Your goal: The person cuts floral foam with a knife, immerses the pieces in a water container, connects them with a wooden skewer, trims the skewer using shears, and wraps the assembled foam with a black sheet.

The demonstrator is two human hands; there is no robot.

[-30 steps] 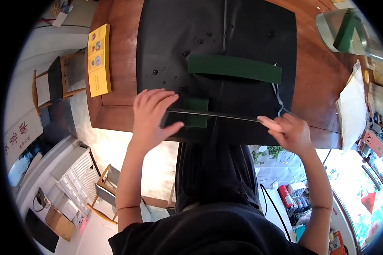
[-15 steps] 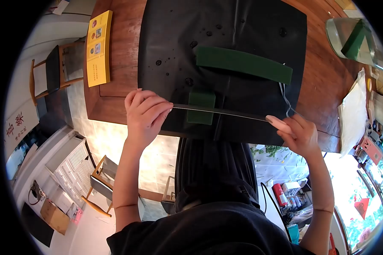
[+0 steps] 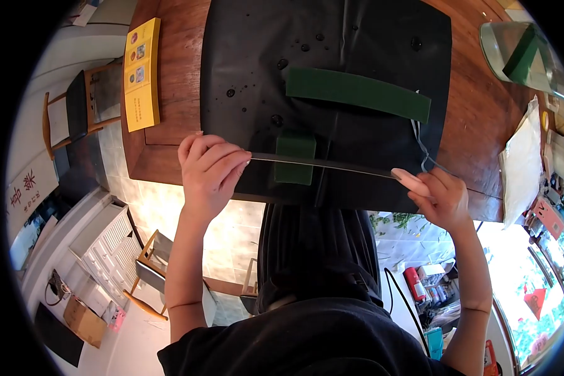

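A thin ribbon (image 3: 332,165) is stretched taut, running nearly level above the black mat (image 3: 244,37). My left hand (image 3: 210,172) pinches its left end with closed fingers. The other end is gripped by my right hand (image 3: 443,199), near which a loose pale-blue length (image 3: 422,148) trails up to the long green foam bar (image 3: 357,94). That bar lies slightly slanted on the mat. Below the middle of the ribbon sits a small green foam block (image 3: 295,141), partly crossed by the ribbon from my viewpoint. Whether ribbon and block touch, I cannot tell.
Water drops (image 3: 277,120) dot the mat. A yellow booklet (image 3: 143,75) lies at the wooden table's (image 3: 169,94) left side. To the right are a glass container (image 3: 495,53) with green foam in it and a pale paper stack (image 3: 520,163). Chairs (image 3: 75,103) stand to the left.
My left hand has moved very slightly left. The ribbon stays taut between both hands, and my right hand and the foam pieces hardly differ.
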